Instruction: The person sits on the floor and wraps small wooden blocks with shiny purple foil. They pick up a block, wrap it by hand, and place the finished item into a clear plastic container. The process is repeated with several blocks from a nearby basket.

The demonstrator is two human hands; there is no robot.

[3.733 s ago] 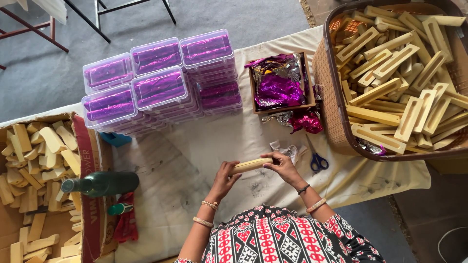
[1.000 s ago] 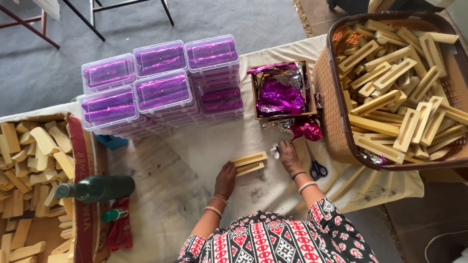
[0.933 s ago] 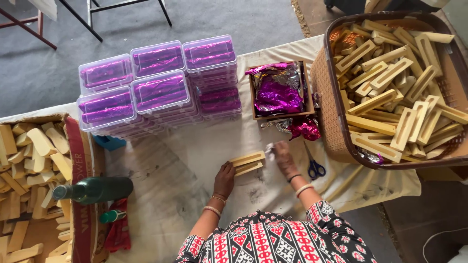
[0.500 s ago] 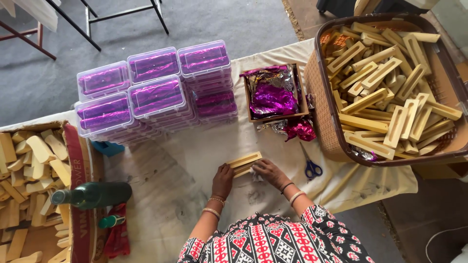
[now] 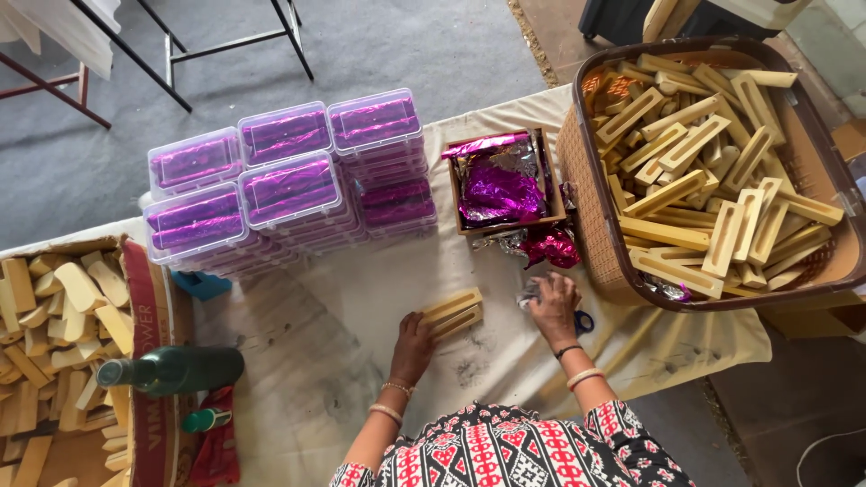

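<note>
Pale wooden blocks (image 5: 453, 313), two stacked side by side, lie on the cloth-covered table (image 5: 307, 343) just ahead of the person. The left hand (image 5: 413, 335) rests against their near end, fingers curled on the wood, steadying them rather than lifting. The right hand (image 5: 552, 302) is off to the side, closed over a small crumpled bit of foil (image 5: 528, 293) that lies beside blue-handled scissors (image 5: 583, 320); how firmly it grips I cannot tell.

To do this well, I judge the left hand should keep the blocks squared and pressed flat so they do not slide apart, while the right brings a foil piece large enough to cover them without tearing.

A brown woven basket (image 5: 586, 171) on the right is heaped with long pale wooden pieces (image 5: 704, 171) lying crisscross. Just left of it, a small wooden tray (image 5: 558, 194) holds crumpled magenta and silver foil sheets (image 5: 501, 185), with a loose magenta scrap (image 5: 552, 248) on the cloth in front. Clear plastic boxes (image 5: 289, 180) stand in stacks at the far side, each showing magenta-wrapped sticks inside. At the left edge, a cardboard box (image 5: 144, 298) holds short, rougher wooden offcuts (image 5: 63, 307). A green bottle (image 5: 171, 370) lies on its side near that box
</note>
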